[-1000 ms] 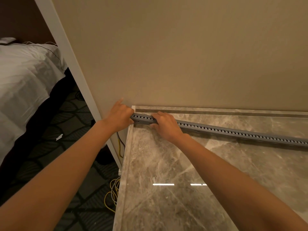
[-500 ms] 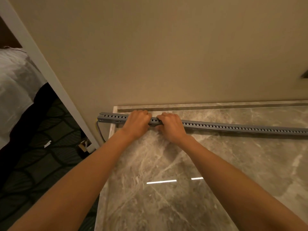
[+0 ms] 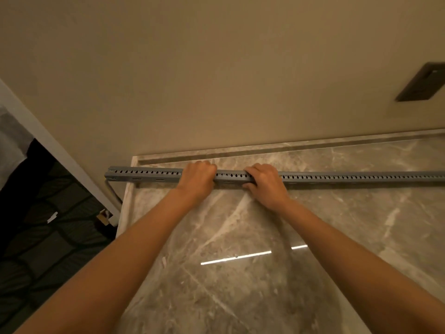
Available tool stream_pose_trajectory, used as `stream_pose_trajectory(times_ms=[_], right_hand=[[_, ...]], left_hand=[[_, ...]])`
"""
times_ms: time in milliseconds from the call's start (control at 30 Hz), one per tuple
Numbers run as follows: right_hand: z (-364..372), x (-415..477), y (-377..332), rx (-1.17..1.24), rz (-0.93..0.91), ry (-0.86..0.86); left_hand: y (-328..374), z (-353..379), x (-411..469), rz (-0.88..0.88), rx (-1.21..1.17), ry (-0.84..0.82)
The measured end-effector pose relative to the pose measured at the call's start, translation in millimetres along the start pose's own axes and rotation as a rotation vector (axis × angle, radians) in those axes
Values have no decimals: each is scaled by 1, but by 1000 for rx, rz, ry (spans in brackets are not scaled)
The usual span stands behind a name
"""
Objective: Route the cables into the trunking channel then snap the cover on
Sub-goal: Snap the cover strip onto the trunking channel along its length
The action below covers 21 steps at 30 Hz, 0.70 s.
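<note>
A long grey slotted trunking channel (image 3: 337,178) lies along the back of the marble top, its left end sticking out past the top's left edge. My left hand (image 3: 196,180) grips the trunking with fingers curled over it. A short gap to the right, my right hand (image 3: 266,183) grips it too, fingers over the top and thumb on the near side. A grey cable (image 3: 113,192) drops in a loop from the trunking's left end. The inside of the channel is hidden.
The marble top (image 3: 265,273) meets a beige wall (image 3: 216,80) at the back. A dark wall plate (image 3: 420,81) sits at the right. Left of the top are a white frame (image 3: 48,145) and dark patterned carpet (image 3: 48,249).
My hands have moved right along the trunking, and the left hand went from the end onto the channel. The view swung right, so the trunking's left end now shows beyond the top.
</note>
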State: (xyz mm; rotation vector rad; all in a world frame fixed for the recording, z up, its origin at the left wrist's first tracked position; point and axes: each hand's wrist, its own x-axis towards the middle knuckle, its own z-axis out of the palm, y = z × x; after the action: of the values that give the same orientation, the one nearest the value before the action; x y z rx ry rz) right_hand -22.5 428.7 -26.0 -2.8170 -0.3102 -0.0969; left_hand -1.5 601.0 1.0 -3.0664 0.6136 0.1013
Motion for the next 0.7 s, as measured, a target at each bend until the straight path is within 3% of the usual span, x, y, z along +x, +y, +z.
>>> stream_pose_trajectory(times_ms=[133,333,533,700], right_hand=[[-9,-11,30,-3,10,3],[-9,-11,37,-9,-34,17],[-30,-15,74,60,-82,-109],[-55,-45,143,86,57,-82]], left_hand=[[52,2,13,101,-79,46],[77,2,21,48,-44,56],[92,-7,27,-42,-9,1],[131,-9,41,20,-45,-68]])
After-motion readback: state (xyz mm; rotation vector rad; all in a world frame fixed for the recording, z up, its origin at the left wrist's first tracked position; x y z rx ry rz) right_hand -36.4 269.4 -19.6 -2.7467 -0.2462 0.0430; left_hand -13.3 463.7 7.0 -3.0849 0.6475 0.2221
